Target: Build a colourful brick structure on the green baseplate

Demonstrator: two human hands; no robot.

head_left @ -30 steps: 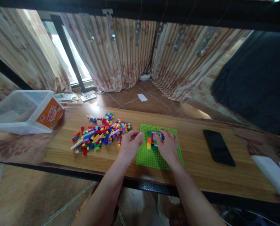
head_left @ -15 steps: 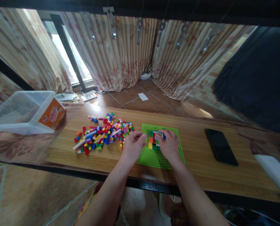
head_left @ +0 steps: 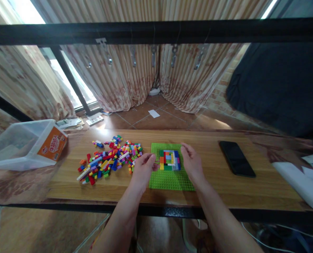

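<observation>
A light-green studded baseplate point(head_left: 161, 182) lies on the table in front of me. On its upper part stands a square build of coloured toy bricks point(head_left: 169, 161), with red, orange, yellow, green, white and blue pieces around a green middle. My left hand point(head_left: 145, 165) is at the plate's left edge beside the build, thumb and fingers pinched together; whatever may be between them is too small to make out. At the right side of the plate, my right hand point(head_left: 192, 162) is apart from the build, its fingers loosely bent and nothing visible in them.
Left of the plate spreads a pile of loose bricks point(head_left: 109, 160). A clear plastic box point(head_left: 22, 140) with an orange label lies beyond it. To the right are a black phone point(head_left: 237, 158) and white papers point(head_left: 298, 184). A dark bar point(head_left: 156, 33) crosses above the table.
My right hand has come off the brick build and moved to its right, uncovering it. My left hand stays at the plate's left edge, its fingers closer together. The camera view has tilted up.
</observation>
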